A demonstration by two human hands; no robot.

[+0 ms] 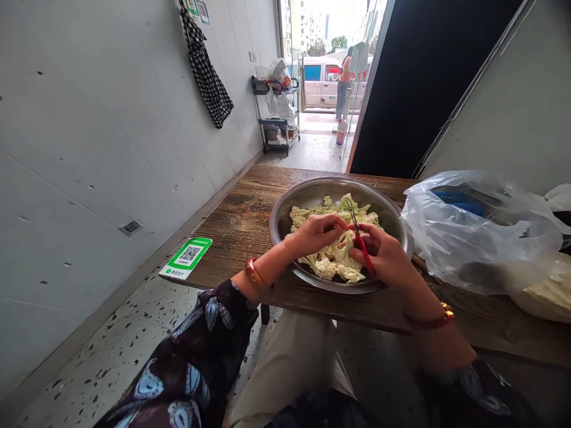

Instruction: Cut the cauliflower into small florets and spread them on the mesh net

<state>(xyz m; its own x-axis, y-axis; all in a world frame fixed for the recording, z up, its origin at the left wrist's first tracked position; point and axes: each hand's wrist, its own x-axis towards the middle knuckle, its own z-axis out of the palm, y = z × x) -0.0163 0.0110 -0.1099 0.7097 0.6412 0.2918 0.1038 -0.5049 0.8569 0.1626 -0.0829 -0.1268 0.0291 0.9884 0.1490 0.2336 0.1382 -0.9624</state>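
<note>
1. While I sat at the wooden table (238,226), a metal bowl (307,193) stood between its near and far edges, with many bits of cauliflower (328,266) inside.

2. My right hand (386,255) was curled around the red handles of some scissors (362,246), up over the bowl.

3. My left hand (317,235) was over the bowl too, with its fingers bent in close to the blades. I could not tell if its fingertips had hold of a bit.

4. The scissors looked light and stiff to me, and easy to grip. The red handles seemed the best place to hold, well away from the sharp part.

5. The cauliflower looked light, with firm stems and crumbly tops. I thought a stem would be the safe place to pinch, since a hard squeeze on top might break it.

6. The long line of the scissors ran from my right palm toward the table's far edge, with the tips leaning a bit left. The cauliflower bits pointed all sorts of ways.

7. A green card (185,261) lay at the table's near left corner. A plastic bag (473,238) sat just beside the bowl, on the right.
</note>
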